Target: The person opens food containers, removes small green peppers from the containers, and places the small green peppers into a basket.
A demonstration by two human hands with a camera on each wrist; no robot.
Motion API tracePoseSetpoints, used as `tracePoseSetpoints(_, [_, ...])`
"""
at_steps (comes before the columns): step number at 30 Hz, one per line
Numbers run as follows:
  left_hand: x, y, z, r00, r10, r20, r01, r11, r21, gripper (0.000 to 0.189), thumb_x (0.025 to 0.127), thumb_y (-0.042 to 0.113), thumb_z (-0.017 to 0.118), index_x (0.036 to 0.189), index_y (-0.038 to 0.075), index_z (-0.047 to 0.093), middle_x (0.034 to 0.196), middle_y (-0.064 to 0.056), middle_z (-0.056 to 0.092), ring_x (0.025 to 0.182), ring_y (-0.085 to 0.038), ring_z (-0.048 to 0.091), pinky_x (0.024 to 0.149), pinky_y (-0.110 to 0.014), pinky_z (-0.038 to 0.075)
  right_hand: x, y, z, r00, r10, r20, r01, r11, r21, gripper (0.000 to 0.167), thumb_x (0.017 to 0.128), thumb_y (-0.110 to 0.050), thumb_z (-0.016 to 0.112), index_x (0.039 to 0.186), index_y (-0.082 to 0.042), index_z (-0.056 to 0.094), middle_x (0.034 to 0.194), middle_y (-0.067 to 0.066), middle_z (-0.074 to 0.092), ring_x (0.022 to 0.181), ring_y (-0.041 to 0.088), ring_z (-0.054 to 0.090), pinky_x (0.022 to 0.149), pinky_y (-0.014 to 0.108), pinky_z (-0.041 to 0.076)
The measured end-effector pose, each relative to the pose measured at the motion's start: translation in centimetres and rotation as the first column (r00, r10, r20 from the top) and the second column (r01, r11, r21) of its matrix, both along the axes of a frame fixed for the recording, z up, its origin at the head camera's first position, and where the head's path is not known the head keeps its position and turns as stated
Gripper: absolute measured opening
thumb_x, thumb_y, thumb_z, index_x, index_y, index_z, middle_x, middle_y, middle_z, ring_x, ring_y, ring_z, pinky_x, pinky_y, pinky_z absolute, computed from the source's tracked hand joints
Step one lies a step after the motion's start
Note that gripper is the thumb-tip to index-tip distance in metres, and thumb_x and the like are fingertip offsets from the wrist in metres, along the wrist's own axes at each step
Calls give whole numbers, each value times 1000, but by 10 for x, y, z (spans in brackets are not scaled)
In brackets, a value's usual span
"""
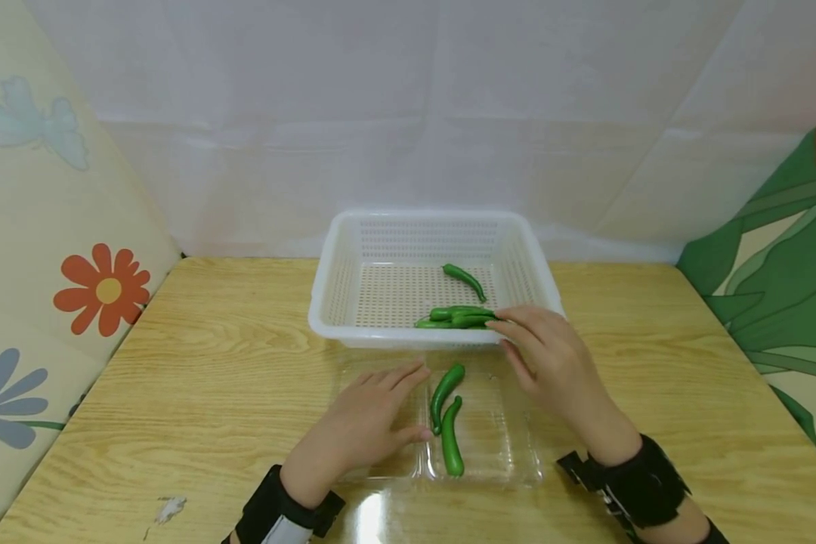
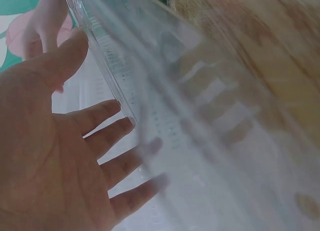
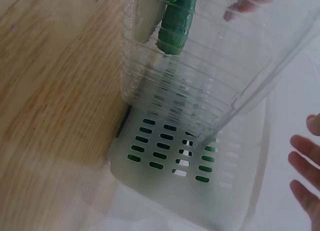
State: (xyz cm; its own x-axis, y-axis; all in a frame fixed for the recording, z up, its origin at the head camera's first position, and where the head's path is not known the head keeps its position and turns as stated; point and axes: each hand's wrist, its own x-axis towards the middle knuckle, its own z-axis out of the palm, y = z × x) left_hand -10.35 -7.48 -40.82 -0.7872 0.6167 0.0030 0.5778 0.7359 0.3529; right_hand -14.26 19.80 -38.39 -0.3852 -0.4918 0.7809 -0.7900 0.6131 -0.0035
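Note:
A white perforated plastic basket (image 1: 323, 302) holds several green chili peppers (image 1: 459, 316) along its near wall. One more chili pepper (image 1: 465, 281) lies apart, farther back inside it. In front stands a clear plastic tray (image 1: 517, 461) with two compartments; a pair of chili peppers (image 1: 452, 438) sits in the right one. My left hand (image 1: 367, 423) spreads over the left compartment, thumb near those peppers and holding nothing. In the left wrist view its fingers (image 2: 107, 111) are extended by the tray's edge. My right hand (image 1: 551, 363) reaches over the basket's near right rim, loosely bent fingertips beside the pepper pile.
The wooden table (image 1: 231, 340) extends on both sides of the basket. White cloth (image 1: 279, 151) hangs behind it. Printed flower panels (image 1: 109, 291) flank the table. A worn patch (image 1: 170, 508) marks the table at the front left.

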Motion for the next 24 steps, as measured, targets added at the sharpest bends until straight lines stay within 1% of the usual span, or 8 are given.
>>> tracePoseSetpoints(5, [0, 0, 0, 1000, -2, -10, 3, 1000, 2, 80, 91, 57, 62, 154, 15, 37, 159, -2, 33, 138, -23, 42, 114, -47, 34, 3, -5, 2, 996, 70, -59, -67, 997, 38, 30, 104, -16, 47, 105, 1, 72, 107, 17, 69, 95, 36, 65, 86, 48, 52])
tracePoseSetpoints(9, [0, 0, 0, 1000, -3, -14, 3, 1000, 2, 79, 91, 57, 62, 154, 15, 37, 159, -2, 33, 138, -23, 42, 113, -47, 35, 6, -8, 2, 994, 101, -48, -97, 993, 71, 31, 105, -18, 47, 105, 1, 72, 107, 16, 69, 95, 34, 65, 86, 47, 53])
tracePoseSetpoints(11, [0, 0, 0, 1000, -4, -11, 4, 1000, 2, 79, 91, 57, 61, 154, 15, 37, 159, -2, 33, 138, -23, 41, 113, -47, 35, 7, -8, 2, 993, 113, -23, -110, 989, 99, 33, 105, -20, 46, 105, 0, 72, 108, 15, 69, 97, 33, 65, 86, 47, 53])
tracePoseSetpoints(16, [1, 0, 1, 1000, -6, -8, 5, 1000, -2, 79, 91, 57, 61, 154, 15, 37, 160, -3, 32, 139, -24, 41, 113, -48, 35, 11, -7, -1, 985, 124, 117, -145, 971, 190, 39, 106, -31, 42, 108, -6, 72, 111, 11, 69, 106, 30, 62, 95, 46, 49])
tracePoseSetpoints(18, [1, 0, 1, 1000, -7, -8, 7, 1000, -3, 79, 91, 57, 60, 154, 15, 37, 160, -3, 32, 139, -24, 41, 113, -48, 35, 12, -6, -2, 978, 126, 165, -159, 965, 207, 32, 103, -29, 49, 109, -7, 72, 113, 10, 68, 109, 30, 61, 98, 46, 47])
tracePoseSetpoints(20, [1, 0, 1, 1000, -8, -8, 8, 1000, -2, 79, 91, 57, 60, 154, 15, 37, 160, -3, 32, 139, -24, 41, 113, -48, 35, 12, -5, -3, 974, 129, 188, -169, 963, 211, 25, 97, -24, 59, 111, -7, 72, 114, 10, 68, 112, 30, 59, 100, 46, 46])
tracePoseSetpoints(22, [1, 0, 1, 1000, -8, -8, 8, 1000, -3, 79, 91, 57, 60, 154, 15, 37, 160, -3, 32, 139, -24, 41, 113, -48, 35, 12, -5, -3, 971, 127, 201, -170, 962, 213, 26, 89, -20, 65, 111, -8, 71, 116, 10, 68, 113, 30, 58, 101, 46, 45])
tracePoseSetpoints(24, [0, 0, 1, 1000, -7, -9, 7, 1000, -4, 79, 91, 57, 60, 154, 15, 36, 160, -3, 32, 139, -24, 40, 113, -48, 35, 14, -6, -2, 973, 119, 198, -162, 962, 222, 27, 87, -18, 66, 111, -8, 72, 115, 10, 68, 113, 30, 59, 100, 47, 46])
